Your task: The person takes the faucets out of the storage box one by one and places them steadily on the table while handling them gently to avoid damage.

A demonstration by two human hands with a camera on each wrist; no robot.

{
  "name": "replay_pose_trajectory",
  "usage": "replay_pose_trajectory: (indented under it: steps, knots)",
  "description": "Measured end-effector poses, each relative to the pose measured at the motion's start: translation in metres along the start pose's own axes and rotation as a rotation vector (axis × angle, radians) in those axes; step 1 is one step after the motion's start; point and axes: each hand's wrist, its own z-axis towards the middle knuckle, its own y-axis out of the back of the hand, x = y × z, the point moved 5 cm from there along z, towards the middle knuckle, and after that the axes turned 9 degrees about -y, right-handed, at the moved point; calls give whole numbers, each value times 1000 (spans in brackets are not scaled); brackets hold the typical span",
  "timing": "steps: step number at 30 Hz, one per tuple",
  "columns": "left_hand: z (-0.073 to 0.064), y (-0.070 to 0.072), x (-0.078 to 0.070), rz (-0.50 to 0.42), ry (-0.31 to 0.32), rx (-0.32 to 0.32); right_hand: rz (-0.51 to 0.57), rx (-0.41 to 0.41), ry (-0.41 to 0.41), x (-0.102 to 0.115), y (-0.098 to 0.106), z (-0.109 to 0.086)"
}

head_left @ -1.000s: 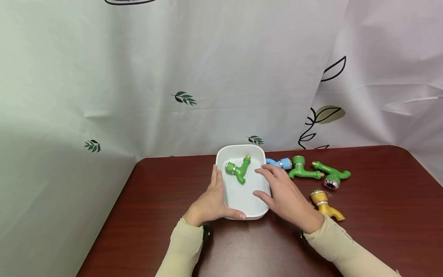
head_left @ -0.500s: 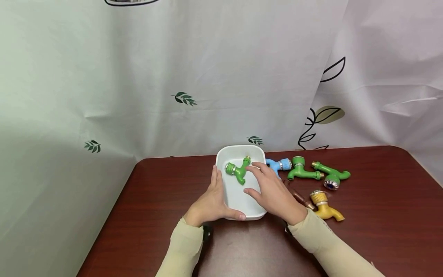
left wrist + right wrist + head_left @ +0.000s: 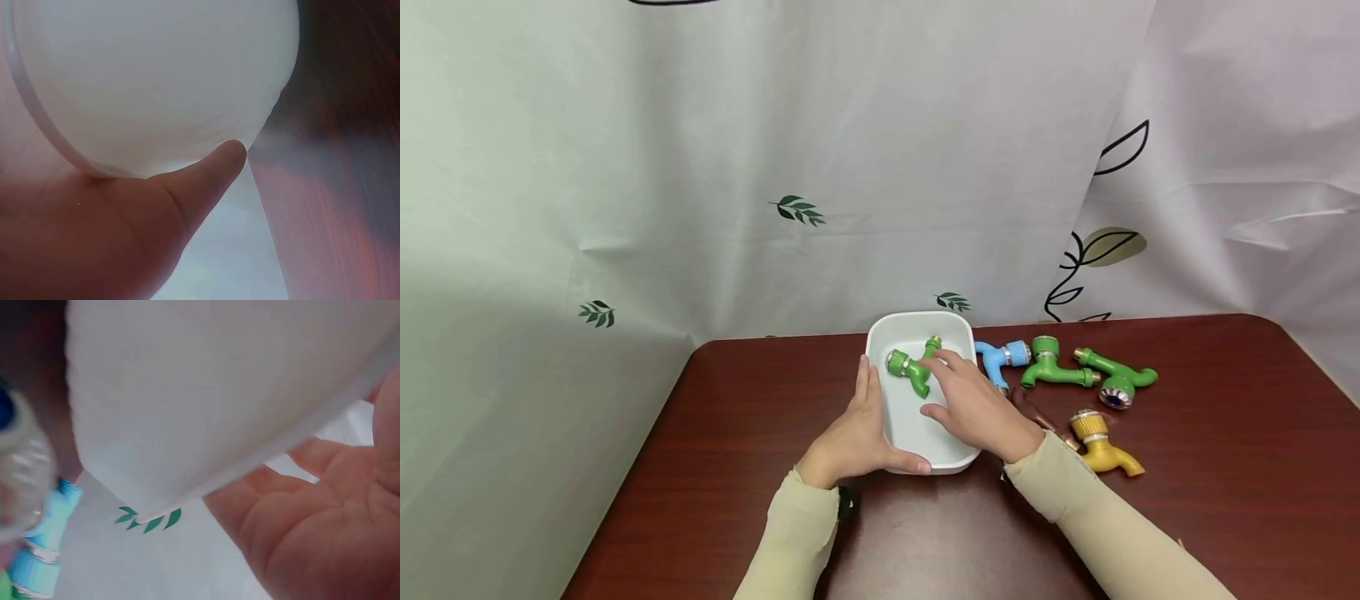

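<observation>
A white plastic tub [image 3: 917,425] stands at the middle of the table's back edge, with a green tap [image 3: 916,374] lying inside. My left hand [image 3: 852,436] steadies the tub, its straight fingers along the left wall and the thumb across the near corner. In the left wrist view, that thumb [image 3: 206,181] lies against the tub's outer wall. My right hand [image 3: 973,406] reaches over the right rim with fingers spread and slightly bent. Its fingertips overlap the right side of the green tap, partly hiding it; nothing shows pinched between thumb and fingers.
Right of the tub lie a blue tap [image 3: 1000,358], a second green tap [image 3: 1051,364], a third green tap [image 3: 1116,379], a yellow tap [image 3: 1103,446] and a brown tap [image 3: 1037,417] partly behind my right forearm. A pale curtain [image 3: 850,167] hangs behind the table [image 3: 760,400].
My right hand has moved left into the tub, from near its right rim to the green tap, uncovering the brown tap. The left hand and the tub have stayed in place.
</observation>
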Motion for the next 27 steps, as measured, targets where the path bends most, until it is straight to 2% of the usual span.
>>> replay_pose_trajectory:
  steps: [9,17,27]
  knots:
    - [1,0,0,-7,16,4,-66,120,-1,9,2,19]
    - [1,-1,0,-19,18,8,-151,271,-72,11,2,35]
    - [1,0,0,-22,4,2,-161,324,-110,23,1,51]
